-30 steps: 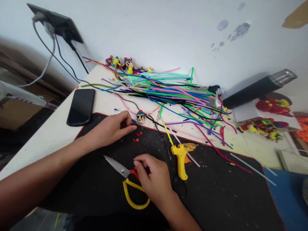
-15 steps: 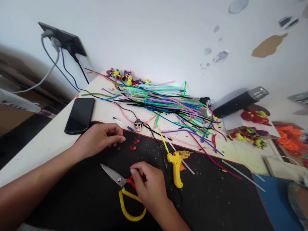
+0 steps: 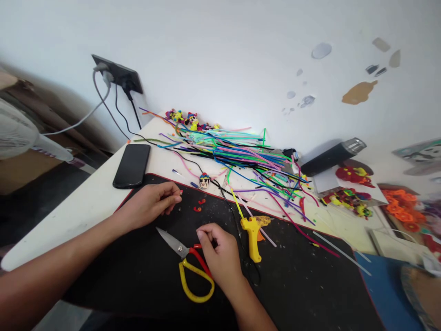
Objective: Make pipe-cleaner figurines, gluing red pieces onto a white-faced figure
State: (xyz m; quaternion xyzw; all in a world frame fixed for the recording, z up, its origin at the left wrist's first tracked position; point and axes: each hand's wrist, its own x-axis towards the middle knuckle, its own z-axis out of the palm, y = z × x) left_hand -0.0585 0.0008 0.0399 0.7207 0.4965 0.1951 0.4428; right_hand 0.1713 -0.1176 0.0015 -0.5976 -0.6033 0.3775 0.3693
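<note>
My left hand (image 3: 156,204) hovers over the black mat (image 3: 138,276) with thumb and forefinger pinched together. A tiny reddish bit (image 3: 181,192) shows at its fingertips, too small to name. Beside the scissors, my right hand (image 3: 222,255) is closed, thumb against forefinger; whatever it may hold is hidden. The scissors (image 3: 179,248), with one yellow-wrapped and one red handle, lie with blades toward my left hand. Between the hands and the far mat edge rest two small red-and-orange curled pieces (image 3: 199,205). Behind them sits a small doll head (image 3: 204,180) with a colourful cap.
A yellow glue gun (image 3: 254,236) lies right of my right hand. Many pipe cleaners (image 3: 241,154) spread along the wall. A phone (image 3: 131,166) lies at left, a dark flask (image 3: 332,156) at right. Finished figures (image 3: 347,200) lie near the flask.
The whole view has shifted, so things appear further right at the left side. A tiny reddish bit now shows at my left fingertips. The right hand stays closed beside the scissors.
</note>
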